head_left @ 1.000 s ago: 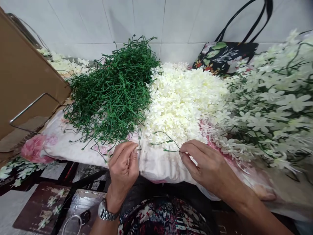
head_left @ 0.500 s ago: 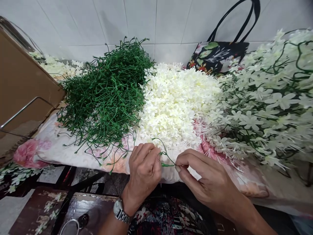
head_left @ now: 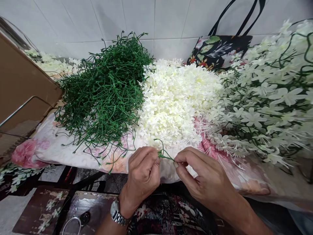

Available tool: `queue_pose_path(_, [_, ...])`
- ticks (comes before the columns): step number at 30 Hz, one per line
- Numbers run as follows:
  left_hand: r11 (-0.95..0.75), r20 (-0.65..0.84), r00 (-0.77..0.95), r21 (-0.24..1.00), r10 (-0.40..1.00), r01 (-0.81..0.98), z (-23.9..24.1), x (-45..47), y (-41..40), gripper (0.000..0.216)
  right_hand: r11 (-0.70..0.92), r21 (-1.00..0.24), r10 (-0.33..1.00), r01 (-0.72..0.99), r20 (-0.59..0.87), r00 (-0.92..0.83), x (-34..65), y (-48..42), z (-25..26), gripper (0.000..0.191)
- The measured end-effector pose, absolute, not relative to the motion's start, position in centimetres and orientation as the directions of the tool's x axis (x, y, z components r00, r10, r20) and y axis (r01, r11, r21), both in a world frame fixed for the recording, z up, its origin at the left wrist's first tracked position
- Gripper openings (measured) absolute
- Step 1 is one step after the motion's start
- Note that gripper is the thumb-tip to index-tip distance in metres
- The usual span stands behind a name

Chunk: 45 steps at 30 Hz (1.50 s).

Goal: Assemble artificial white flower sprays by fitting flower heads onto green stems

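A thin green plastic flower stem (head_left: 166,156) with small branches stretches between my two hands, just above the front edge of the cloth. My left hand (head_left: 143,168), with a metal watch on its wrist, is closed round the stem's left end; the fingers hide that end. Thumb and forefinger of my right hand (head_left: 199,174) pinch the right end. Beyond my left hand lies a tangled heap of green stems (head_left: 107,91). Straight ahead of my hands is a pile of loose white artificial blossoms (head_left: 171,101).
At the right stand assembled white flower sprays (head_left: 259,111). A black floral bag (head_left: 218,52) leans on the tiled wall (head_left: 137,19). On the left is a cardboard box (head_left: 26,75). Flower-printed cloth (head_left: 73,155) covers the work surface, and a brown stool (head_left: 88,209) stands below.
The branches of the stem have come closer together between my hands. Both hands keep their hold and have barely moved; the view has shifted slightly.
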<state>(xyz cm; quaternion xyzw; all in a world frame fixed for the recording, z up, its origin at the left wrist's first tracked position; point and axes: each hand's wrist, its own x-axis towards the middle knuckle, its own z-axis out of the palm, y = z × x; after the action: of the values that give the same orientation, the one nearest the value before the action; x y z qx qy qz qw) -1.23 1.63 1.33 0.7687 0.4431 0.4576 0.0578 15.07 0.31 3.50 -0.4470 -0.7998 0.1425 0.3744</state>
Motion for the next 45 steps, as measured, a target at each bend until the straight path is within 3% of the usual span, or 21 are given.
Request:
queue_pose_path(3, [-0.650,0.674,0.238,0.462,0.699,0.603,1.6,-1.3,0.8,0.019,0.519,-0.586,0.851,0.622,0.425,-0.309,14.8,0.3,3.3,0.017])
queue_pose_path(8, [-0.616,0.773,0.100,0.412,0.626,0.671,0.9,-2.4,0.1,0.028,0.447,-0.667,0.894,0.596,0.352,-0.276,14.8,0.3,3.3,0.015])
queue_pose_path(12, [-0.528,0.825,0.110,0.246,0.554,0.813,0.2,-4.0,1.8,0.026,0.422,-0.691,0.906,0.587,0.341,-0.250,15.8,0.0,3.0,0.015])
queue_pose_path(17, [-0.438,0.692,0.224,0.147,0.686,0.887,0.4,-6.2,2.9,0.011,0.426,-0.711,0.901,0.560,0.389,-0.193,17.7,-1.1,2.4,0.013])
queue_pose_path(22, [-0.413,0.747,0.064,0.292,0.662,0.862,1.5,-5.9,0.6,0.019,0.397,-0.777,0.913,0.489,0.389,-0.123,18.3,-2.6,1.5,0.011])
queue_pose_path(24, [-0.477,0.699,0.036,0.448,0.714,0.757,2.0,-4.4,-0.5,0.021,0.350,-0.855,0.934,0.383,0.350,-0.072,17.8,-3.0,1.3,0.011])
queue_pose_path(26, [-0.474,0.495,0.118,0.698,0.861,0.537,2.4,-2.4,-1.1,0.020,0.296,-0.929,0.955,0.224,0.293,-0.046,17.1,-3.3,1.1,0.010])
queue_pose_path(28, [-0.290,0.230,0.252,0.928,0.940,0.235,2.4,-0.5,-1.3,0.025,0.231,-0.971,0.972,0.056,0.228,-0.063,16.3,-3.5,1.0,0.010])
queue_pose_path(29, [-0.169,0.135,0.313,0.982,0.940,0.087,2.3,0.2,-1.2,0.024,0.191,-0.981,0.978,-0.014,0.192,-0.076,15.9,-3.5,0.9,0.011])
queue_pose_path(32, [0.074,0.012,0.396,0.977,0.918,-0.200,1.7,1.5,-0.7,0.017,0.065,-0.994,0.993,-0.088,0.073,-0.095,14.9,-3.6,0.5,0.016])
queue_pose_path(36, [0.165,-0.059,0.349,0.945,0.935,-0.284,1.2,1.8,-0.5,0.008,0.056,-0.995,0.991,0.079,0.046,-0.126,15.0,-3.3,0.6,0.020])
queue_pose_path(39, [0.140,-0.069,0.231,0.941,0.970,-0.307,1.4,1.8,-0.4,0.008,0.305,-0.869,0.952,0.389,0.263,-0.159,16.9,-2.5,1.3,0.013])
queue_pose_path(41, [0.111,-0.071,0.144,0.949,0.987,-0.295,1.5,1.6,0.0,0.008,0.480,-0.598,0.854,0.642,0.485,-0.187,19.0,-1.7,1.8,0.015])
queue_pose_path(42, [0.104,-0.072,0.122,0.952,0.990,-0.287,1.6,1.5,0.2,0.008,0.489,-0.433,0.813,0.757,0.542,-0.214,20.1,-1.2,1.9,0.017])
queue_pose_path(45, [0.119,-0.090,0.119,0.956,0.989,-0.268,1.6,1.3,0.7,0.007,0.413,-0.113,0.819,0.904,0.481,-0.314,22.6,0.1,2.1,0.019])
